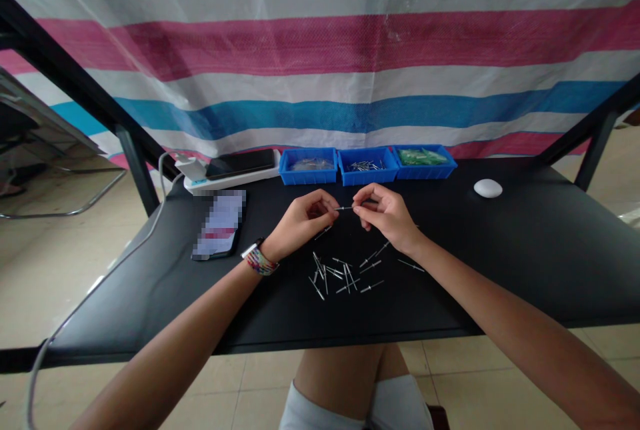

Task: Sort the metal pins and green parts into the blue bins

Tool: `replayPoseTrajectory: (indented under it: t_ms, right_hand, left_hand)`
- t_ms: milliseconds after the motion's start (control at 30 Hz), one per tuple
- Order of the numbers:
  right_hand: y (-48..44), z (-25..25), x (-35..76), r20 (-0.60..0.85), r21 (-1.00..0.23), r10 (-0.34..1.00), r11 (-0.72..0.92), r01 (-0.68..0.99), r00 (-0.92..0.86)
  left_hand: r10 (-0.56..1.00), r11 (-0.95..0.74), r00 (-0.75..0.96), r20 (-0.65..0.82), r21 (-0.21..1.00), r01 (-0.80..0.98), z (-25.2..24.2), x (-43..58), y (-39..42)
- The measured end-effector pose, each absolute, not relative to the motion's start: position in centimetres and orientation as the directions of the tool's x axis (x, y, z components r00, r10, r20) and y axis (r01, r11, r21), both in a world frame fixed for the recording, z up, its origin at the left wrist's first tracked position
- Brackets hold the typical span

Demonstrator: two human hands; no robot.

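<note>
Between my two hands, level above the black table, is a thin silver pop rivet. The fingertips of my left hand pinch one end of it. At its other end, my right hand pinches with thumb and forefinger. Several loose pop rivets lie scattered on the table below my hands, some crossing each other. One more rivet lies beside my right forearm, and another rivet lies just under my left hand.
Along the back stand a blue bin with small clear packets, a blue bin with metal rivets and a blue bin with green pieces. A white power strip carries a dark phone. Another phone lies left, a white mouse right.
</note>
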State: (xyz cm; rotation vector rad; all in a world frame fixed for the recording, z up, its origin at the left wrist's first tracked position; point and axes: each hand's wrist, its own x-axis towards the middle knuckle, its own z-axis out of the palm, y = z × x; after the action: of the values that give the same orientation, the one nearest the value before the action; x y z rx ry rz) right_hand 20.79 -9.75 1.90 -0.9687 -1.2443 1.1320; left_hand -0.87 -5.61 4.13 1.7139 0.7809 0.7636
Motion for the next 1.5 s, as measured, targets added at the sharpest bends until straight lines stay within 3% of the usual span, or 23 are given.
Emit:
replayPoseTrajectory:
  t_ms: [933, 1033, 1200, 1367, 1500]
  right_hand:
    - [-9.7, 2.2, 21.0, 0.186, -0.982, 0.982, 0.186, -0.043, -0.005]
    - [-9.3, 2.0, 21.5, 0.224, -0.973, 0.969, 0.227, -0.026, 0.103]
    - [-8.4, 1.5, 22.6, 0.305, -0.947, 0.881, 0.32, 0.02, 0.362]
    - [-6.4, 1.3, 24.6, 0.452, -0.883, 0.69, 0.437, 0.172, 0.565]
    - [-4.5, 1.4, 26.6, 0.569, -0.822, 0.618, 0.408, 0.397, 0.543]
  left_hand:
    - [0.825, -0.317, 0.54, 0.164, 0.926, 0.204, 3.8, -0.9, -5.5]
    - [0.795, -0.451, 0.579, 0.182, 0.815, 0.364, 3.7, -1.2, -5.4]
    - [0.703, -0.701, 0.668, 0.242, 0.389, 0.597, 3.3, -1.7, -5.1]
    - [0.679, -0.723, 0.704, 0.209, 0.356, 0.592, 3.1, -1.7, -4.9]
    - [0.68, -0.725, 0.702, 0.211, 0.339, 0.6, 3.3, -1.7, -4.8]
